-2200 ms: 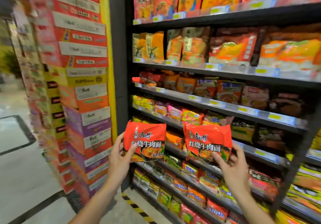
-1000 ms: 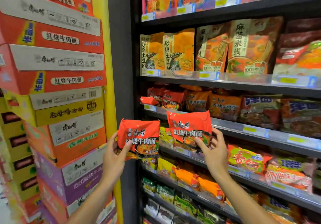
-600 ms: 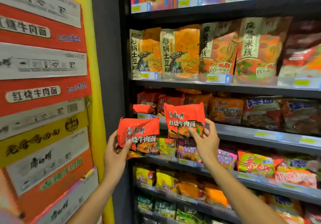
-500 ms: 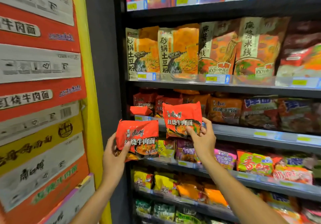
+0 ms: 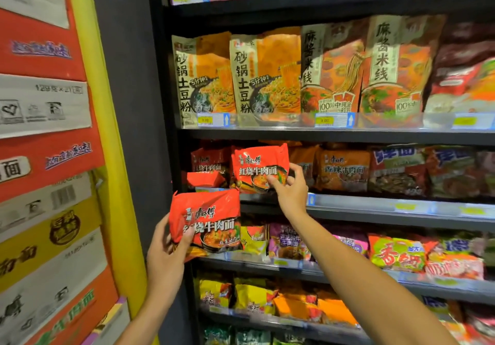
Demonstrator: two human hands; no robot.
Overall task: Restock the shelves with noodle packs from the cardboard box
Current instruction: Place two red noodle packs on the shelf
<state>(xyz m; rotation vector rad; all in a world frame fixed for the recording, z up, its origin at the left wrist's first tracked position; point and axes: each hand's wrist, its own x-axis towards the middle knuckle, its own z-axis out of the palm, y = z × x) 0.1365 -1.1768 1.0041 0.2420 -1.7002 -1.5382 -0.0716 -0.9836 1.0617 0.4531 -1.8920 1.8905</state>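
Two red beef noodle packs held. Right hand [image 5: 290,192] has lifted its pack [image 5: 259,168] to shelf [image 5: 375,204] left end, pinching lower corner; placement imminent. Left hand [image 5: 163,253] still clasps second pack [image 5: 206,224] below shelf edge.

pack in my right hand [image 5: 258,166]: red, white lettering | pack in my left hand [image 5: 206,217]: red, white lettering | shelf rail [image 5: 375,205]: grey

Stacked cartons [image 5: 45,157] far left, pillar [image 5: 128,103] between them and shelving [image 5: 348,134] on right. Right hand [image 5: 290,193] holds noodle pack [image 5: 258,168] at middle shelf front, before shelved packs [image 5: 207,161]. Left hand [image 5: 164,257] holds second pack [image 5: 206,221] lower left, before shelf below.
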